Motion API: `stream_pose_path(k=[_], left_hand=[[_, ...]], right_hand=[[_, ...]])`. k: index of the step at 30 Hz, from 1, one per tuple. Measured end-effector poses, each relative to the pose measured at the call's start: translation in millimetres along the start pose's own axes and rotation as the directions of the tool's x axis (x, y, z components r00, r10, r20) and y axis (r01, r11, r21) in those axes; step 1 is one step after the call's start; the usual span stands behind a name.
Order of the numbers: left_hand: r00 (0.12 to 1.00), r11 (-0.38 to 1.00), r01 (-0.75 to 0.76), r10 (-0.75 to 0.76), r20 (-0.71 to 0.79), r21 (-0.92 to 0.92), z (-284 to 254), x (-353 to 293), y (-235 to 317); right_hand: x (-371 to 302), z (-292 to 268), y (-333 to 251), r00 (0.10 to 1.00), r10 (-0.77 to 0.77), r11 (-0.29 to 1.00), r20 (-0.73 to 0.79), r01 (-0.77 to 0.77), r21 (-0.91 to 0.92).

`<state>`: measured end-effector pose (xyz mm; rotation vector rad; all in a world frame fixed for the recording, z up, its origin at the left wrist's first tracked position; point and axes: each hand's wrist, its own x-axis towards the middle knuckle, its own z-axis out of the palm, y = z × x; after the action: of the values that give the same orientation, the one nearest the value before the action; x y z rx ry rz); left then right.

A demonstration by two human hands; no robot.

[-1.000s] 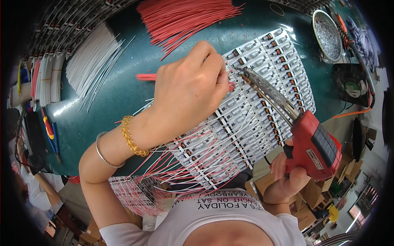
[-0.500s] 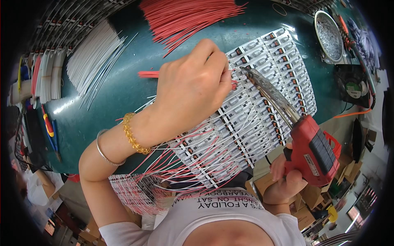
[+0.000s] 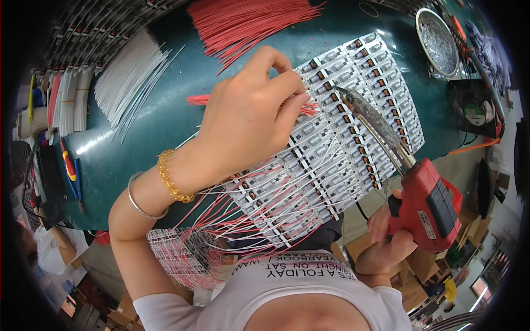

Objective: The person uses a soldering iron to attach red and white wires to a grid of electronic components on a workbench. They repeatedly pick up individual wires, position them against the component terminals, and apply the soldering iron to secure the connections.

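Note:
My left hand [image 3: 248, 105] is closed over the panel's upper left part, pinching a bundle of red wires [image 3: 197, 100] whose ends stick out on both sides of it. In my right hand [image 3: 386, 243] is a red soldering gun [image 3: 426, 207], gripped by its handle. Its dark tip points up and left over the board panel [image 3: 345, 163], a little to the right of my left fingertips. The white panel carries rows of small components. Red and white wires [image 3: 265, 204] trail from its lower left part toward my body.
Loose red wires [image 3: 248, 22] are heaped at the back, white wires [image 3: 124, 80] at the back left. A round metal bowl [image 3: 437, 41] and a black fan [image 3: 473, 107] stand at the right. Pliers [image 3: 70, 171] lie at the left edge; another wired panel [image 3: 185, 256] hangs below the table's front edge.
The soldering gun's tip has moved slightly right, away from my left fingers. My left hand, still holding the red wires, has shifted a little left. The panel appears slightly higher and further left.

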<state>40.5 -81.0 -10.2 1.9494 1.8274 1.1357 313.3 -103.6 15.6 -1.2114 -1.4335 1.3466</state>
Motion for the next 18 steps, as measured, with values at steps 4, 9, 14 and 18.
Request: stream_pose_path(k=[4, 9, 14, 18], left_hand=[[0.996, 0.999, 0.053, -0.052, 0.070, -0.007, -0.2, -2.8, 4.0], [0.997, 0.999, 0.032, -0.034, 0.073, 0.034, 5.2, -1.1, 4.9], [0.998, 0.998, 0.009, -0.013, 0.067, 0.054, 4.0, -0.6, 3.0], [1.000, 0.997, 0.003, -0.005, 0.022, 0.074, 9.3, -1.8, 2.8]], right_hand=[[-3.1, -3.4, 1.2, 0.999, 0.040, 0.999, -0.004, -0.040, 0.022], [-1.9, 0.4, 2.7, 0.999, 0.038, 0.998, 0.003, -0.039, 0.043], [-0.2, -1.6, 2.3, 0.997, 0.066, 0.997, 0.047, -0.068, 0.039], [-0.5, -2.1, 3.4, 0.997, 0.072, 0.996, 0.042, -0.074, 0.054]])
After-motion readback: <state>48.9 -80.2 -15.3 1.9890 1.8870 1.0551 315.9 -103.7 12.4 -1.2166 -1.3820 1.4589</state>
